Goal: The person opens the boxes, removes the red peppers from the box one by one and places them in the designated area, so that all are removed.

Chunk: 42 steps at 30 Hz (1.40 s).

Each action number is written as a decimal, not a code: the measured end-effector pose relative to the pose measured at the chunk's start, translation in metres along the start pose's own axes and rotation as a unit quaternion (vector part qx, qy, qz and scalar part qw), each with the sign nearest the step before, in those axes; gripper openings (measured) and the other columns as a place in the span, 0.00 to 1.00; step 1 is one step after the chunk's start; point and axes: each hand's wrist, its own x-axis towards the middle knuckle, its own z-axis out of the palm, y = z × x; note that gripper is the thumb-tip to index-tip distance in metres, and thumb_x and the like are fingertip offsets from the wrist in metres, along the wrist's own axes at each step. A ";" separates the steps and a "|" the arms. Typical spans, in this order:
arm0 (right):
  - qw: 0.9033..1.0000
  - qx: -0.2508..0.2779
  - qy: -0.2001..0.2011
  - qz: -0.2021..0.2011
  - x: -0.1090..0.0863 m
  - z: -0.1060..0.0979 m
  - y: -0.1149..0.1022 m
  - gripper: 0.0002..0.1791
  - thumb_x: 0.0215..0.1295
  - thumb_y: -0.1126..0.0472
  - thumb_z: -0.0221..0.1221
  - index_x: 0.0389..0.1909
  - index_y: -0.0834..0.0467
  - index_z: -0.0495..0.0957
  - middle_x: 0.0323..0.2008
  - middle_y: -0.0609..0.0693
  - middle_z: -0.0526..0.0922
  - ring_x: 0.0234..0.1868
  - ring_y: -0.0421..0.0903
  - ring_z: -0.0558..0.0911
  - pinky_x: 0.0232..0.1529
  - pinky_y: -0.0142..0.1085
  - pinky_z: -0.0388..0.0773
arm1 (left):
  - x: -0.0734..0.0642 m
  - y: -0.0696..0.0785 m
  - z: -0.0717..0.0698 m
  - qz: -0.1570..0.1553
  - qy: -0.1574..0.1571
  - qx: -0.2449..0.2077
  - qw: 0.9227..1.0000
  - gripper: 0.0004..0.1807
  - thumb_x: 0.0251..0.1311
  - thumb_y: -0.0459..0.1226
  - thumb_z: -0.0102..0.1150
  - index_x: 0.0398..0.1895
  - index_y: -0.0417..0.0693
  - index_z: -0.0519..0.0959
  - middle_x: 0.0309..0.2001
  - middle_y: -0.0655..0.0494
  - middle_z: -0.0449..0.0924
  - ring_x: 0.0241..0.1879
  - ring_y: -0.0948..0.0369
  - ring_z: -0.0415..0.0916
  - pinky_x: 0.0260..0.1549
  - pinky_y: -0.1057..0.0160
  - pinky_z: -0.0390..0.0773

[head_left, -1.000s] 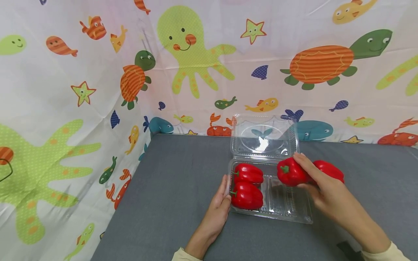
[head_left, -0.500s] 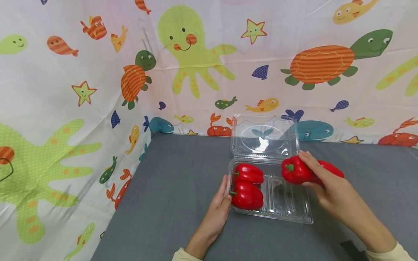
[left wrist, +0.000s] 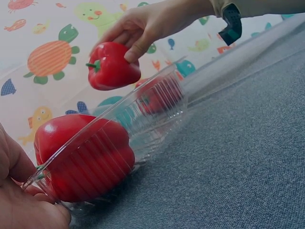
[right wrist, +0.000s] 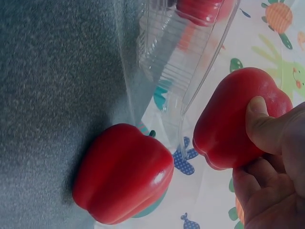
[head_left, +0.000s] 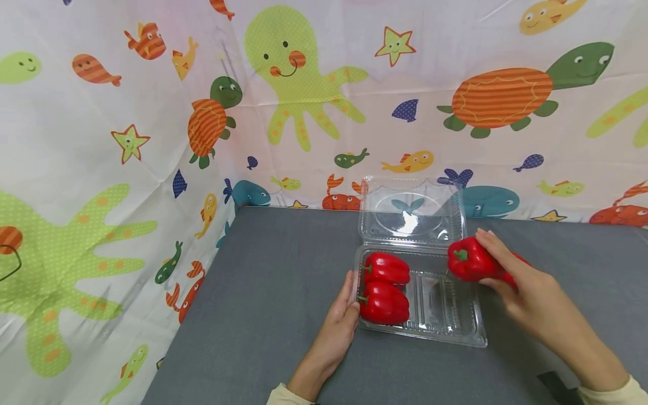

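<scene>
Red pepper [head_left: 469,260] is hanging above the back right part of the clear box [head_left: 440,306], apart from its rim. Your right hand [head_left: 526,289] is pinching it by the sides, thumb on one side and fingers on the other, and its stem is pointing to the left. Your left hand [head_left: 334,318] is gripping the left edge of the box.

You are trusting a pinch on smooth, shiny skin, so I think the pepper could slip if your fingers are loosening even a little. The box is looking thin and light; if the pepper is catching the rim, the box could turn or tip, above all when your left hand is relaxing. The back pepper [head_left: 387,268] and the front pepper [head_left: 383,304] are lying in the left half, so their weight is sitting on one side only. The right half is offering a ribbed floor, where a dropped pepper could roll. The open lid [head_left: 412,211] is standing behind, and a careless knuckle could push it. Another pepper [right wrist: 126,174] is resting on the grey cloth [right wrist: 47,95] outside the box, mostly hidden behind your right hand in the head view; while you are not seeing it well, you could be bumping it away.
</scene>
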 end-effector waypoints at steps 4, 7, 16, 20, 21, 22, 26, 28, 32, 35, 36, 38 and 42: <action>1.000 -0.006 0.000 0.012 0.000 -0.002 0.002 0.68 0.41 0.73 0.82 0.85 0.45 0.57 0.74 0.63 0.71 0.55 0.74 0.83 0.42 0.59 0.84 | 0.000 0.001 0.000 0.000 0.001 0.005 1.000 0.38 0.82 0.32 0.37 0.88 0.55 0.38 0.86 0.66 0.41 0.84 0.63 0.38 0.77 0.62 0.53; 1.000 -0.007 -0.001 0.023 -0.001 -0.003 0.004 0.69 0.41 0.73 0.82 0.85 0.44 0.56 0.74 0.65 0.71 0.56 0.76 0.81 0.43 0.63 0.83 | -0.001 0.000 -0.001 0.003 -0.002 0.007 1.000 0.38 0.82 0.31 0.37 0.88 0.54 0.37 0.86 0.65 0.40 0.84 0.62 0.37 0.78 0.61 0.53; 0.999 -0.012 -0.001 0.043 -0.006 -0.006 0.009 0.70 0.42 0.75 0.81 0.85 0.44 0.55 0.74 0.67 0.70 0.55 0.77 0.80 0.43 0.67 0.81 | -0.001 0.000 -0.001 0.007 -0.007 0.006 1.000 0.38 0.83 0.32 0.37 0.88 0.53 0.37 0.87 0.62 0.39 0.85 0.60 0.36 0.78 0.59 0.50; 0.998 -0.017 -0.006 0.059 -0.008 -0.007 0.011 0.70 0.43 0.75 0.80 0.86 0.44 0.53 0.74 0.69 0.69 0.54 0.78 0.79 0.42 0.69 0.81 | 0.000 0.000 -0.001 0.008 -0.008 0.009 1.000 0.38 0.83 0.32 0.37 0.88 0.53 0.37 0.87 0.61 0.38 0.85 0.59 0.35 0.78 0.58 0.50; 0.998 -0.018 -0.007 0.062 -0.009 -0.007 0.011 0.70 0.43 0.76 0.80 0.86 0.44 0.53 0.74 0.69 0.69 0.54 0.79 0.78 0.42 0.69 0.81 | 0.000 0.000 -0.001 0.009 -0.008 0.009 1.000 0.38 0.83 0.32 0.37 0.88 0.53 0.37 0.87 0.61 0.38 0.85 0.59 0.35 0.79 0.58 0.49; 0.998 -0.019 -0.007 0.064 -0.009 -0.007 0.012 0.71 0.43 0.76 0.80 0.86 0.44 0.52 0.74 0.69 0.68 0.54 0.79 0.78 0.41 0.69 0.81 | 0.000 -0.001 -0.001 0.010 -0.008 0.009 1.000 0.38 0.83 0.32 0.37 0.88 0.53 0.37 0.87 0.61 0.38 0.85 0.59 0.35 0.79 0.58 0.49; 0.998 -0.020 -0.005 0.067 -0.010 -0.009 0.013 0.71 0.43 0.76 0.80 0.86 0.44 0.53 0.75 0.68 0.68 0.55 0.78 0.78 0.42 0.70 0.81 | 0.000 -0.002 -0.001 0.013 -0.007 0.005 1.000 0.37 0.82 0.31 0.36 0.88 0.52 0.37 0.87 0.60 0.38 0.85 0.59 0.35 0.79 0.59 0.49; 0.997 -0.023 -0.004 0.069 -0.010 -0.009 0.014 0.71 0.43 0.76 0.79 0.86 0.44 0.52 0.75 0.68 0.67 0.55 0.79 0.78 0.42 0.70 0.81 | 0.000 -0.002 -0.001 0.014 -0.006 0.003 1.000 0.37 0.82 0.31 0.36 0.88 0.52 0.37 0.87 0.60 0.38 0.85 0.59 0.35 0.79 0.59 0.48; 0.997 -0.030 -0.004 0.075 -0.012 -0.010 0.016 0.71 0.43 0.77 0.79 0.86 0.44 0.52 0.74 0.70 0.68 0.56 0.79 0.77 0.44 0.70 0.79 | 0.000 -0.002 -0.001 0.016 -0.007 0.004 1.000 0.37 0.82 0.31 0.36 0.88 0.52 0.37 0.87 0.60 0.38 0.85 0.58 0.35 0.78 0.60 0.49; 0.997 -0.033 -0.001 0.077 -0.012 -0.011 0.017 0.71 0.43 0.78 0.79 0.86 0.45 0.52 0.74 0.70 0.68 0.56 0.79 0.77 0.44 0.70 0.79 | 0.000 -0.002 -0.001 0.015 -0.008 0.002 1.000 0.37 0.82 0.31 0.35 0.88 0.52 0.37 0.87 0.60 0.38 0.85 0.59 0.34 0.78 0.60 0.49; 0.997 -0.033 0.000 0.076 -0.013 -0.011 0.018 0.71 0.43 0.78 0.79 0.86 0.45 0.52 0.74 0.70 0.68 0.56 0.79 0.77 0.44 0.70 0.79 | 0.000 -0.002 -0.001 0.015 -0.009 0.002 1.000 0.37 0.82 0.31 0.35 0.88 0.52 0.37 0.87 0.60 0.38 0.85 0.59 0.34 0.78 0.61 0.49; 0.997 -0.035 0.003 0.074 -0.013 -0.013 0.019 0.71 0.43 0.78 0.79 0.86 0.45 0.52 0.74 0.70 0.68 0.56 0.79 0.78 0.44 0.70 0.79 | 0.000 -0.002 -0.001 0.014 -0.008 0.000 1.000 0.37 0.82 0.31 0.35 0.88 0.52 0.37 0.87 0.60 0.38 0.85 0.59 0.34 0.78 0.61 0.49; 0.996 -0.041 0.006 0.075 -0.015 -0.016 0.021 0.72 0.41 0.80 0.78 0.86 0.45 0.52 0.75 0.69 0.67 0.55 0.79 0.78 0.44 0.69 0.79 | 0.001 -0.003 -0.002 0.011 -0.008 -0.001 1.000 0.37 0.83 0.31 0.36 0.88 0.52 0.37 0.87 0.60 0.38 0.85 0.59 0.35 0.78 0.61 0.50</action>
